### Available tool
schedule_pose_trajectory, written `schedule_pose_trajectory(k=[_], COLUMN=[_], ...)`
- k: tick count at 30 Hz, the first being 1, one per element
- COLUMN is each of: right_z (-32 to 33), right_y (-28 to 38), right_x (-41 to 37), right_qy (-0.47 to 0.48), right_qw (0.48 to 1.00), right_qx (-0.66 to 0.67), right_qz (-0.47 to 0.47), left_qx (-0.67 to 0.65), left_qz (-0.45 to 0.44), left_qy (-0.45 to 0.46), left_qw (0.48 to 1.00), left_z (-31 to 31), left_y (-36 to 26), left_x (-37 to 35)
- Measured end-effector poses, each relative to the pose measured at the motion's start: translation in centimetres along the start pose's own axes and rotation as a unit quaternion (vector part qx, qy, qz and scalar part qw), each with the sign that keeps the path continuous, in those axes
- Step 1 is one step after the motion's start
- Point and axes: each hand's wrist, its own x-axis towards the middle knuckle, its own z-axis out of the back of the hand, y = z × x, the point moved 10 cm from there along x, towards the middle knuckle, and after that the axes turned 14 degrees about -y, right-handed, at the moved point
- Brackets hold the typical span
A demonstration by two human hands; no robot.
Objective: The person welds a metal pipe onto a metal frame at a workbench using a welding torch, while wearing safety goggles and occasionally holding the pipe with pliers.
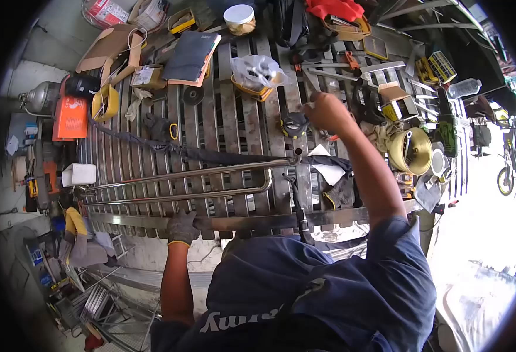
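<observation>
My left hand (181, 227), in a grey glove with a yellow cuff, grips a long flat steel bar (252, 222) lying along the near edge of the slatted metal worktable (228, 126). Just beyond that bar lie two shiny steel tubes (181, 175) with bent right ends. My bare right hand (326, 111) reaches far across the table. Its fingers are curled just to the right of a black and yellow tape measure (295, 124). Whether it holds anything is not clear.
A dark tool handle (299, 208) and work gloves (341, 190) lie near my right arm. An orange welding machine (70, 116) and a yellow bowl (105, 104) stand at the left. A black notebook (190, 54), a bagged container (256, 73) and a brass-coloured pot (411, 151) crowd the far side.
</observation>
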Motion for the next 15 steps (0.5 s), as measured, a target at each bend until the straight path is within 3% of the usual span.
schedule_pose_trajectory(k=[2,3,5,7,9,11,12,15], right_z=[-0.2,-1.1,0.5,2.3,4.3,7.4,8.8,9.0], right_y=[3.0,3.5,1.7,-1.8,-6.7,-11.8,-13.5,-20.3], right_x=[-2.4,-0.1,-0.4,-0.9,-0.4,-1.2,-1.8,-2.6], right_qy=[0.002,-0.01,-0.037,-0.106,-0.201,-0.206,-0.149,-0.138], right_qw=[0.999,0.999,0.998,0.99,0.942,0.913,0.91,0.916], right_qx=[-0.033,-0.006,-0.034,-0.067,-0.267,-0.332,-0.32,-0.269], right_qz=[0.024,0.031,-0.023,-0.059,-0.04,-0.119,-0.216,-0.262], left_qx=[-0.03,-0.022,-0.04,-0.046,-0.042,-0.028,-0.03,-0.04], left_qz=[-0.009,0.005,0.007,0.0,0.005,0.021,0.022,0.021], left_qy=[0.017,0.001,-0.001,-0.012,-0.016,-0.007,-0.002,0.0], left_qw=[0.999,1.0,0.999,0.999,0.999,0.999,0.999,0.999], left_z=[-0.9,1.3,1.7,1.4,1.3,1.6,1.8,1.7], left_y=[0.2,1.0,-0.2,0.1,0.3,0.0,0.0,-0.1], left_x=[-1.2,1.1,1.0,0.3,0.4,0.5,0.6,0.7])
